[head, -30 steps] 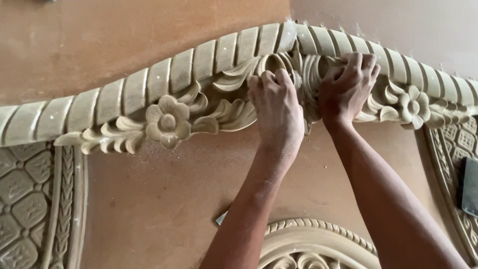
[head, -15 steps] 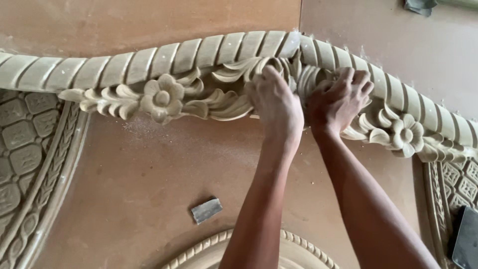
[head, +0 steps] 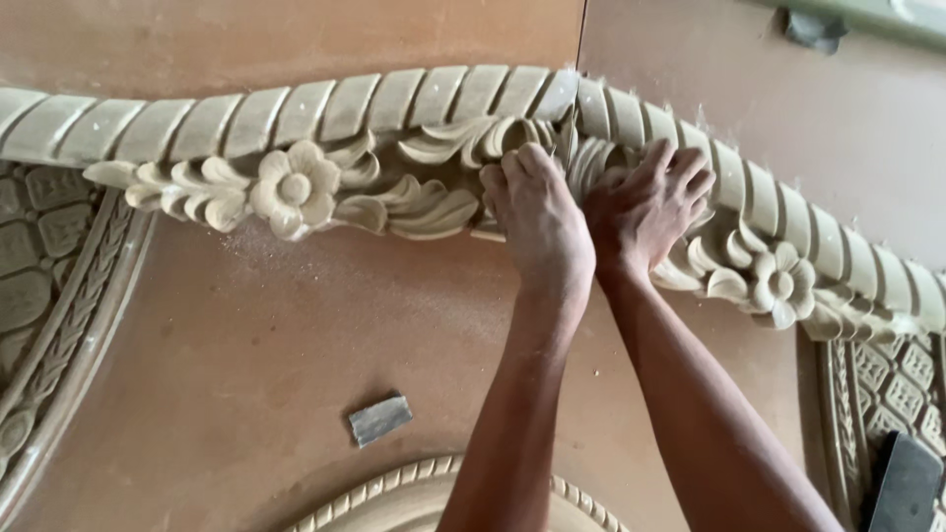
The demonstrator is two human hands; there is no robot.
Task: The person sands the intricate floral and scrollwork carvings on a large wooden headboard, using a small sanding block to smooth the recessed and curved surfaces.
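A long carved wooden moulding (head: 325, 103), pale and ribbed like a rope with flowers and leaves below it, arches across a brown board. My left hand (head: 537, 222) presses on the leaf carving at the arch's middle, fingers curled against the wood. My right hand (head: 645, 207) lies just to its right on the carving, fingers bent over the scrolls. Whether either hand holds something small against the wood is hidden by the fingers. A carved flower (head: 294, 187) sits left of my hands, another flower (head: 781, 284) to the right.
A small grey folded piece of sandpaper (head: 379, 420) lies on the brown board (head: 246, 345) below my hands. Carved lattice panels stand at the left (head: 39, 266) and right (head: 892, 389). A round carved rim (head: 394, 493) shows at the bottom. Fine sawdust lies under the moulding.
The view has shifted so the moulding sits lower right and the sandpaper piece has come into sight. Both hands stay on the middle carving, having moved slightly along it.
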